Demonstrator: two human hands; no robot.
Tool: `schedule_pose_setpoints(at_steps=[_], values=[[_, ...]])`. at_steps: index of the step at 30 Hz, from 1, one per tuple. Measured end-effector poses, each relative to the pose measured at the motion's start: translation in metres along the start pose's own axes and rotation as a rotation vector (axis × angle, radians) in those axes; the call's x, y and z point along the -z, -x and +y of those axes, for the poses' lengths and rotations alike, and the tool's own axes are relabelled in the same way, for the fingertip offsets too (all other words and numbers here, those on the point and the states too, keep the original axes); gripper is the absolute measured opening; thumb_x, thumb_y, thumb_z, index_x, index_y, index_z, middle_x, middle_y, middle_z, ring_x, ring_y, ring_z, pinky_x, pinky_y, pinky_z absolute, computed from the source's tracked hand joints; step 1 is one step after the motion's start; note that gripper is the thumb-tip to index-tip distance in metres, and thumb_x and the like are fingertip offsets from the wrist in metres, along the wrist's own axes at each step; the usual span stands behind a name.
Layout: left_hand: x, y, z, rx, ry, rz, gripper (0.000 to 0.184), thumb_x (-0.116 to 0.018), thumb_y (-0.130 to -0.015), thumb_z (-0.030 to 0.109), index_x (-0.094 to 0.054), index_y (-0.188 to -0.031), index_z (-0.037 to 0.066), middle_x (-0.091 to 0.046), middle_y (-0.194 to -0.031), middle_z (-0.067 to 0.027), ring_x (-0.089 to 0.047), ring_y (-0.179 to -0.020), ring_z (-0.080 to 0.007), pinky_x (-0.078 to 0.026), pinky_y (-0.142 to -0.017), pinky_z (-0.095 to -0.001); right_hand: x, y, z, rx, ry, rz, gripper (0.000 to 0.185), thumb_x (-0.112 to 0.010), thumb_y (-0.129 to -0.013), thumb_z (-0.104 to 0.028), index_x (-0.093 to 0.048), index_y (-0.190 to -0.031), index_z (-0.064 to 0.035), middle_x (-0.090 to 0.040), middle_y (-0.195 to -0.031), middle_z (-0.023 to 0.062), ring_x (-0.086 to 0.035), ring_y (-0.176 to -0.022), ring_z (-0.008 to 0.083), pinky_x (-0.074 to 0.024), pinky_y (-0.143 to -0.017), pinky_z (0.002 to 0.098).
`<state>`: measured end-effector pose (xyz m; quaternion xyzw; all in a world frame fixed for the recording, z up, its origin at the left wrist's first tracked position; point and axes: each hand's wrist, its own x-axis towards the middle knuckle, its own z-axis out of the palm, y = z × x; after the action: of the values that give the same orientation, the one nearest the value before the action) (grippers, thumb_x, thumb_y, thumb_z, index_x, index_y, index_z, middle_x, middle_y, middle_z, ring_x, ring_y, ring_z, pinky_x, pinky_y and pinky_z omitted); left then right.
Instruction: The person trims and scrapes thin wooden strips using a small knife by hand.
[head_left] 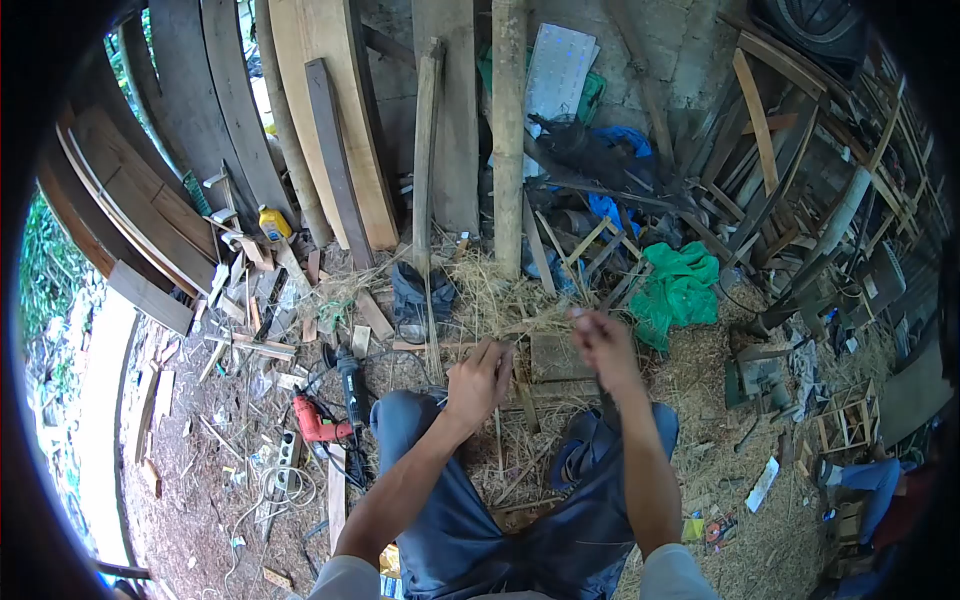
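My left hand (478, 382) is above my left knee with its fingers bent together; thin straw-like strands are around its fingertips, too fine to make out clearly. To its right, my right hand (604, 350) is raised above my right knee, its fingers curled and slightly blurred; what it holds is hard to tell. Between and beyond the hands lies a heap of dry fibres (495, 300) at the foot of a bamboo post (508, 150). A wooden block (562, 358) sits low between the two hands.
A red power drill (318, 420), a dark grinder (352, 385) and a power strip (288, 462) lie at the left. Green plastic (678, 290) is at the right. Boards (330, 120) lean behind. Another person's leg (865, 490) shows at far right.
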<state>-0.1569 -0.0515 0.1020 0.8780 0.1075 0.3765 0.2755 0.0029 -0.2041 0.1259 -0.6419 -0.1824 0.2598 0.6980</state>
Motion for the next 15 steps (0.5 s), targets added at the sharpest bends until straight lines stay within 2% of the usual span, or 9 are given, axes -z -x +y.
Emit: schedule_pose_setpoints(at_steps=[2, 4, 5, 7, 8, 10, 15], values=[[-0.004, -0.004, 0.001, -0.019, 0.015, 0.012, 0.010, -0.061, -0.083, 0.007, -0.058, -0.092, 0.004, -0.061, -0.080, -0.0094, -0.060, -0.053, -0.0238, -0.047, -0.048, -0.0348, -0.026, 0.010, 0.005, -0.040, 0.064, -0.049, 0.024, -0.056, -0.093, -0.020, -0.063, -0.105, -0.0006, -0.054, -0.067, -0.0022, -0.039, -0.048, 0.0023, -0.0295, -0.041, 0.0185], [-0.006, -0.009, 0.005, 0.213, 0.307, -0.054, 0.009, -0.061, -0.087, 0.009, -0.060, -0.092, 0.001, -0.061, -0.072, -0.0053, -0.054, -0.050, -0.0119, -0.042, -0.046, -0.0266, -0.040, 0.012, 0.008, -0.066, -0.094, -0.194, 0.023, -0.054, -0.094, -0.018, -0.063, -0.106, -0.0004, -0.053, -0.066, -0.0025, -0.039, -0.050, 0.0023, -0.0291, -0.042, 0.0187], [-0.007, -0.008, 0.006, 0.210, 0.307, -0.057, 0.009, -0.061, -0.087, 0.009, -0.060, -0.092, 0.001, -0.061, -0.072, -0.0053, -0.054, -0.050, -0.0119, -0.042, -0.046, -0.0266, -0.041, 0.012, 0.008, -0.065, -0.096, -0.190, 0.023, -0.054, -0.094, -0.018, -0.063, -0.106, -0.0004, -0.053, -0.066, -0.0025, -0.039, -0.050, 0.0023, -0.0291, -0.042, 0.0187], [-0.009, -0.007, 0.005, 0.472, 0.661, -0.199, 0.013, -0.058, -0.091, 0.013, -0.061, -0.092, 0.000, -0.058, -0.068, -0.0007, -0.046, -0.051, -0.0048, -0.036, -0.046, -0.0212, -0.042, 0.011, 0.008, -0.048, -0.065, -0.297, 0.023, -0.053, -0.094, -0.016, -0.062, -0.108, 0.0002, -0.053, -0.066, -0.0029, -0.038, -0.051, 0.0027, -0.0294, -0.044, 0.0186], [-0.009, -0.007, 0.006, 0.471, 0.663, -0.203, 0.013, -0.058, -0.091, 0.013, -0.061, -0.092, 0.000, -0.058, -0.068, -0.0007, -0.046, -0.051, -0.0048, -0.036, -0.046, -0.0212, -0.040, 0.010, 0.008, -0.047, -0.066, -0.293, 0.023, -0.053, -0.094, -0.016, -0.062, -0.108, 0.0002, -0.053, -0.066, -0.0029, -0.038, -0.051, 0.0027, -0.0294, -0.044, 0.0186], [-0.007, -0.008, 0.006, 0.587, 0.899, -0.285, 0.016, -0.057, -0.093, 0.016, -0.061, -0.092, 0.001, -0.057, -0.070, 0.0006, -0.044, -0.051, -0.0049, -0.034, -0.046, -0.0213, -0.034, 0.009, 0.007, -0.087, -0.070, -0.352, 0.022, -0.053, -0.094, -0.015, -0.063, -0.105, 0.0008, -0.052, -0.066, -0.0035, -0.038, -0.051, 0.0026, -0.0290, -0.044, 0.0187], [-0.004, -0.009, 0.009, 0.726, 1.063, -0.364, 0.020, -0.058, -0.092, 0.020, -0.060, -0.091, 0.000, -0.055, -0.069, -0.0026, -0.041, -0.048, -0.0054, -0.031, -0.043, -0.0203, -0.023, 0.006, -0.003, -0.104, -0.012, -0.287, 0.020, -0.053, -0.094, -0.015, -0.064, -0.101, 0.0011, -0.052, -0.066, -0.0048, -0.038, -0.052, 0.0021, -0.0295, -0.045, 0.0178]])
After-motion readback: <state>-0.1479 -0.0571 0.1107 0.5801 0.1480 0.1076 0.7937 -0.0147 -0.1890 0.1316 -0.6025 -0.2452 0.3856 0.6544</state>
